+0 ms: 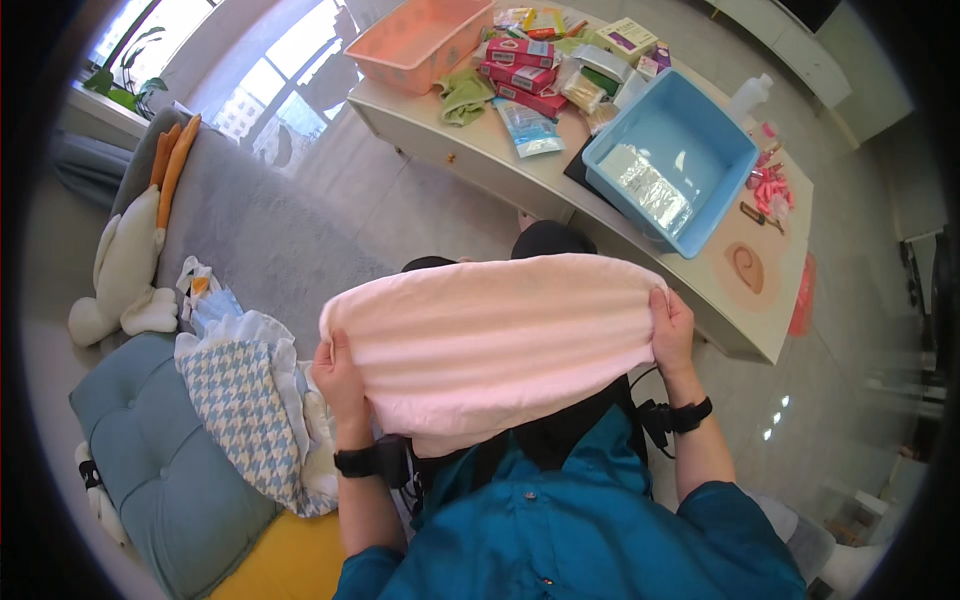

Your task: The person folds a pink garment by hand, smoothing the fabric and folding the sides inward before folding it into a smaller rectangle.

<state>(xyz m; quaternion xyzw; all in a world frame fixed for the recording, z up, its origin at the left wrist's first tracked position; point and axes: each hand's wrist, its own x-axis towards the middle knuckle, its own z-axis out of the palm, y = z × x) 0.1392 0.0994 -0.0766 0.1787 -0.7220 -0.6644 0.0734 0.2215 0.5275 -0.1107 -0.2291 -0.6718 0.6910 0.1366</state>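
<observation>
A pale pink cloth (495, 337) is stretched between my two hands above my lap. My left hand (341, 375) grips its left edge, thumb on top. The right edge is held in my right hand (671, 326), also with the thumb on top. Both wrists wear black straps with small devices. The fingers beneath the cloth are hidden. Beyond the cloth stands a low white table (465, 165) carrying a blue plastic basin (675, 161), a pink plastic basket (420, 45), pink boxes (523, 66), a green cloth (465, 96) and a blue-white packet (527, 129).
To the left, a grey sofa (247, 202) holds a white plush toy with orange legs (127, 247), a blue-grey tufted cushion (165, 442), a houndstooth fabric item (240, 405) and a yellow cushion (289, 562). Pink hair accessories (771, 187) and a clear bottle (750, 96) are near the basin.
</observation>
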